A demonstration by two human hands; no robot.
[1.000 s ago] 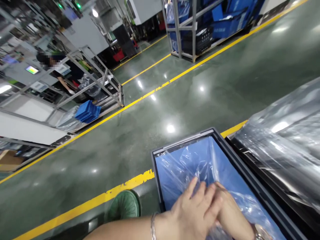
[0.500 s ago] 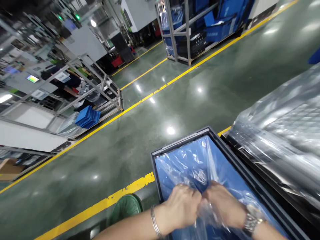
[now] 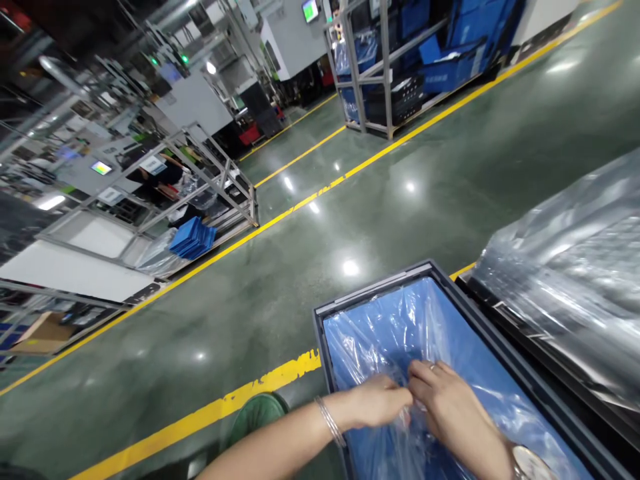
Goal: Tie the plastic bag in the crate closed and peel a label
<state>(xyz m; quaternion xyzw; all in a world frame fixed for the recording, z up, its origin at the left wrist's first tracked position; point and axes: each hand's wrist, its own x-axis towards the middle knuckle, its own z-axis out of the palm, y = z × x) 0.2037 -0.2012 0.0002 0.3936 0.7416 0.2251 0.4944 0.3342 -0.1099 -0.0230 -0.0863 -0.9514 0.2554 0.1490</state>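
A clear plastic bag (image 3: 370,343) lies gathered over the blue lining of a dark-rimmed crate (image 3: 380,285). My left hand (image 3: 383,401), with bangles at its wrist, is closed on the bunched film at the crate's middle. Close against it, my right hand (image 3: 445,400) has its fingers curled on the same gathered film; a ring and a wristwatch show on this arm. Folds of the bag fan out from both hands. What lies under the film is hidden.
Right of the crate stands a load wrapped in clear film (image 3: 575,280). A green bin (image 3: 257,417) is at the crate's left. Across the floor are metal racks (image 3: 387,73) with blue boxes, a stack of blue sheets (image 3: 193,239), yellow floor lines and a person (image 3: 160,177) by machines.
My right hand has turned, its fingers now lying over the gathered film, and my left hand has straightened at the wrist. The whole view has shifted slightly.
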